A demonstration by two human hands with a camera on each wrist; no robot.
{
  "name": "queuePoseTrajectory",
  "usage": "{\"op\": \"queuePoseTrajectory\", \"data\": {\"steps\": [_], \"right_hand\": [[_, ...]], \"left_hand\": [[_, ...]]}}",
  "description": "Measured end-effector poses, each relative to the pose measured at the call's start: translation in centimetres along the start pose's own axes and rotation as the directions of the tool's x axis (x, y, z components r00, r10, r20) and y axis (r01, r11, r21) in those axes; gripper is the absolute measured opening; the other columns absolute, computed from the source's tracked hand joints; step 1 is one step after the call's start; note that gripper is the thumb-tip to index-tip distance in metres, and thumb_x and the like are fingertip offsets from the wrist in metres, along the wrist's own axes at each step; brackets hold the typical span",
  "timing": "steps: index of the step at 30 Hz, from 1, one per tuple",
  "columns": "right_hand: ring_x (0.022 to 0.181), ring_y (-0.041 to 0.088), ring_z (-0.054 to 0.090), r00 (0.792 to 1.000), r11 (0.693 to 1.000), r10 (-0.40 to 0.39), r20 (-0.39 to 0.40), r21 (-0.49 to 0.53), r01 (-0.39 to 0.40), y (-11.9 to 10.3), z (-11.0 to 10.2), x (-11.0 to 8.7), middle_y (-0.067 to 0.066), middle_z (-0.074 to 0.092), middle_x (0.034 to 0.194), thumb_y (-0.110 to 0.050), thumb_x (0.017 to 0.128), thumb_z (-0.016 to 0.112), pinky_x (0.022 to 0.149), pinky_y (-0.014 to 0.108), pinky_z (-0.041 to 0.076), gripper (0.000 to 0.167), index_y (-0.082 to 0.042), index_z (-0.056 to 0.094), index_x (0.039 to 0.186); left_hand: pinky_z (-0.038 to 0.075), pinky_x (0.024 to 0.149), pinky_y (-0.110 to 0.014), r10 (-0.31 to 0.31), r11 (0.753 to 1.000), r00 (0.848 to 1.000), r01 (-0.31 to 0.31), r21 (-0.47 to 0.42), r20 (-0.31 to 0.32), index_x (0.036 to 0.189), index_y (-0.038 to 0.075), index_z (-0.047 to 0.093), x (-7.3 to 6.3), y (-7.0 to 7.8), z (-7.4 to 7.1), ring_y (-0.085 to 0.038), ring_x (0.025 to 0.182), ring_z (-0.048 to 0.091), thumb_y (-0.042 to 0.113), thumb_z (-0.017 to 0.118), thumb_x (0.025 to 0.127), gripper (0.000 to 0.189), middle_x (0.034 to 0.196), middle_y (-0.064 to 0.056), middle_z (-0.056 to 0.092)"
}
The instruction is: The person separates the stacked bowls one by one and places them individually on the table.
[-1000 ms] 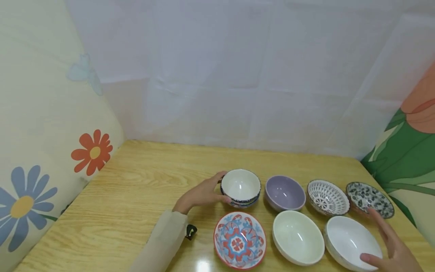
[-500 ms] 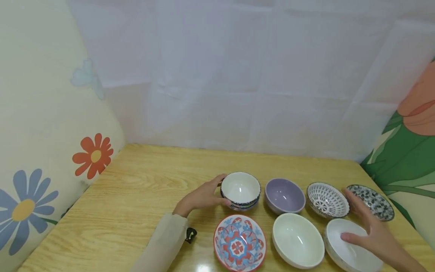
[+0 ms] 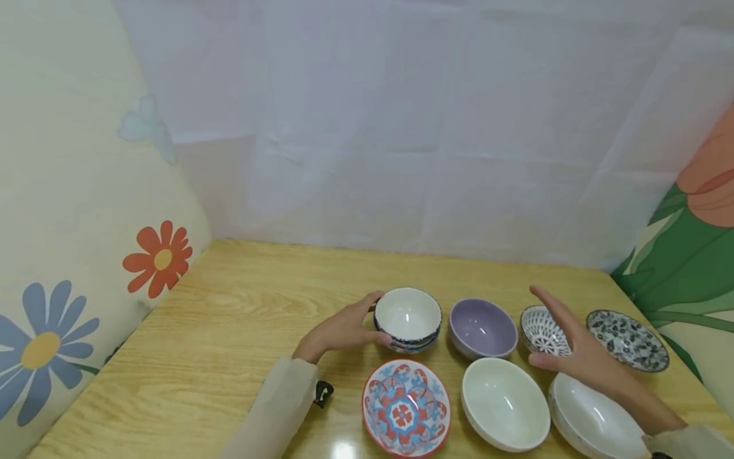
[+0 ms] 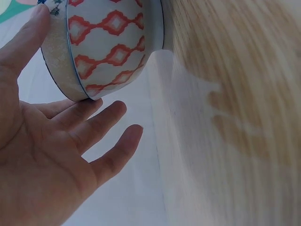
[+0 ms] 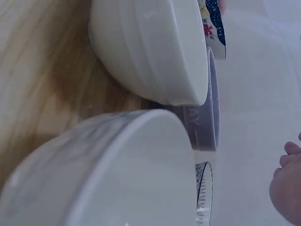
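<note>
Two nested bowls (image 3: 408, 315) with white insides and dark patterned rims stand mid-table. My left hand (image 3: 346, 328) grips their left side, thumb at the front and a finger behind. In the left wrist view, the lower bowl (image 4: 110, 42) has red diamonds, and the thumb touches the upper bowl (image 4: 61, 66); the other fingers spread below. My right hand (image 3: 579, 350) is held in the air with thumb and fingers spread, holding nothing. It partly covers a black-and-white patterned bowl (image 3: 541, 328) and hangs beyond a large white bowl (image 3: 596, 414).
A purple bowl (image 3: 483, 328) stands right of the nested pair. In front are a red-and-blue patterned bowl (image 3: 406, 408) and a cream bowl (image 3: 504, 403). A dark leaf-patterned dish (image 3: 627, 341) lies at far right. White cloth (image 3: 344, 127) hangs behind the wooden table (image 3: 229, 331).
My right hand has moved leftward and away from me, from over the large white bowl to before the black-and-white bowl. The left hand stays at the nested bowls.
</note>
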State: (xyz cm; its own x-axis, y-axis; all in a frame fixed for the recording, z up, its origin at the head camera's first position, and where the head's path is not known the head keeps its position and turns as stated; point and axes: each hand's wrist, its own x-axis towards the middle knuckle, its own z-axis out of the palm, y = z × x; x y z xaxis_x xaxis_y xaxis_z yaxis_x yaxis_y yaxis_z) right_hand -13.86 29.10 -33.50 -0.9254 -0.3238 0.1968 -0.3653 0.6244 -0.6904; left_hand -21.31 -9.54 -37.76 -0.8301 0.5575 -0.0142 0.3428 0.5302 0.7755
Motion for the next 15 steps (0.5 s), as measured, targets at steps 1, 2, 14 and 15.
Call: {"op": "queuePoseTrajectory", "data": {"steps": [1, 2, 14, 15], "right_hand": [[0.145, 0.037, 0.006, 1.000, 1.000, -0.005, 0.000, -0.004, 0.005, -0.2, 0.1, 0.4, 0.014, 0.011, 0.160, -0.015, 0.077, 0.074, 0.091, 0.081, 0.018, 0.101, -0.035, 0.010, 0.153], [0.144, 0.043, 0.008, 1.000, 1.000, -0.016, 0.001, -0.006, 0.016, -0.4, 0.2, 0.9, 0.016, 0.012, 0.159, -0.015, 0.077, 0.075, 0.091, 0.081, 0.018, 0.101, -0.033, 0.011, 0.153], [0.139, 0.053, 0.015, 0.997, 0.999, -0.050, 0.055, 0.006, 0.050, -1.6, 3.1, 4.7, 0.022, 0.014, 0.157, -0.023, 0.076, 0.077, 0.101, 0.075, 0.018, 0.103, -0.020, 0.011, 0.155], [0.139, 0.053, 0.015, 0.997, 0.999, -0.052, 0.059, 0.012, 0.051, -1.6, 3.3, 5.0, 0.021, 0.014, 0.158, -0.024, 0.075, 0.077, 0.101, 0.075, 0.018, 0.104, -0.021, 0.011, 0.155]], "left_hand": [[0.033, 0.110, -0.054, 0.004, 1.000, 1.000, -0.004, -0.002, -0.001, 0.149, 0.011, 0.028, 0.0, 0.0, 0.0, -0.033, 0.137, 0.038, 0.036, 0.075, 0.082, 0.086, 0.148, -0.014, 0.041], [0.033, 0.111, -0.053, 0.001, 1.000, 1.000, -0.001, -0.004, -0.001, 0.149, 0.011, 0.028, 0.0, 0.0, 0.0, -0.033, 0.137, 0.038, 0.036, 0.075, 0.082, 0.086, 0.148, -0.013, 0.041], [0.033, 0.110, -0.054, 0.000, 1.000, 1.000, 0.000, -0.016, -0.005, 0.149, 0.011, 0.028, 0.1, 0.0, 0.0, -0.034, 0.137, 0.038, 0.034, 0.075, 0.081, 0.085, 0.147, -0.014, 0.042], [0.033, 0.110, -0.054, 0.000, 1.000, 1.000, 0.000, -0.017, -0.004, 0.149, 0.011, 0.029, 0.1, 0.0, 0.0, -0.034, 0.136, 0.039, 0.034, 0.075, 0.081, 0.085, 0.147, -0.014, 0.042]]}}
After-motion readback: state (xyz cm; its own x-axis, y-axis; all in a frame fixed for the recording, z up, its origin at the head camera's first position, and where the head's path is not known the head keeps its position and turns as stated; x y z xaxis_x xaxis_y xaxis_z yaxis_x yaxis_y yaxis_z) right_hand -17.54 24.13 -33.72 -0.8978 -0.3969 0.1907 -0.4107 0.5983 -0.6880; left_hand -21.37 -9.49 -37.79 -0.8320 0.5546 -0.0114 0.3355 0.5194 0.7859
